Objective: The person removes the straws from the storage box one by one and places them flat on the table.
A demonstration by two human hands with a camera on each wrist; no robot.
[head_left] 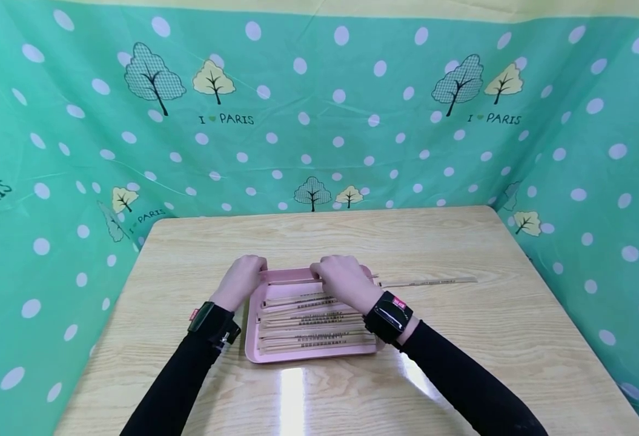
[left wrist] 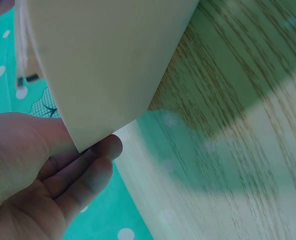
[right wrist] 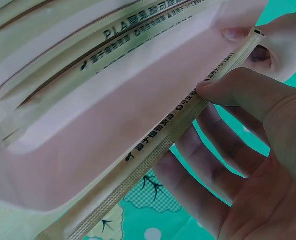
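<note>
A pink tray (head_left: 311,358) on the table holds several paper-wrapped straws (head_left: 319,333) with printed dark lettering, lying side by side. At the tray's far left corner, my left hand (head_left: 241,280) grips the wall; the right wrist view shows its thumb inside. In the left wrist view, fingers curl at the corner of the tray (left wrist: 108,60). My right hand (head_left: 345,278) is over the far rim, toward the right. Between its thumb and fingers it pinches one paper-wrapped straw (right wrist: 172,120), which lies along the outer side of that rim.
Another wrapped straw (head_left: 428,282) lies on the wooden table (head_left: 461,357) to the right of the tray, partly behind my right hand. A green dotted cloth (head_left: 319,133) with tree prints hangs behind the table and along both sides.
</note>
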